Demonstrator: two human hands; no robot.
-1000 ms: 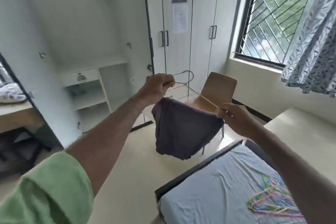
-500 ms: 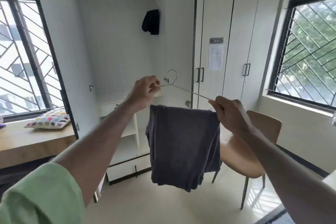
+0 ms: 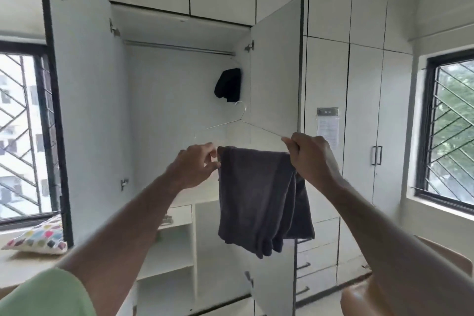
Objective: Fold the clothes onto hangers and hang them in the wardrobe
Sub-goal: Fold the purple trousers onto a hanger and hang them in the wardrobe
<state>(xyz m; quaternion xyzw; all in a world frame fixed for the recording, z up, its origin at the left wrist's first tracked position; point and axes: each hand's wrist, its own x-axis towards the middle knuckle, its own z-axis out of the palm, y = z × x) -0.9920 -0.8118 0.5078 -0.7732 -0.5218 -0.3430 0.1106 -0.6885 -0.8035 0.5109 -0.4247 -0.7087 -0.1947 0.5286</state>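
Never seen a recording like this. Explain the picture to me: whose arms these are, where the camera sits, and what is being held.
No machine here: a person wears one wide-angle camera on the head, so you look out along their own two arms. The left hand pinches the left edge of a grey garment draped over the bottom bar of a thin wire hanger. The right hand grips the hanger's right end. Ahead stands an open wardrobe with a hanging rail; one dark garment already hangs there. A patterned pillow lies on the ledge at left.
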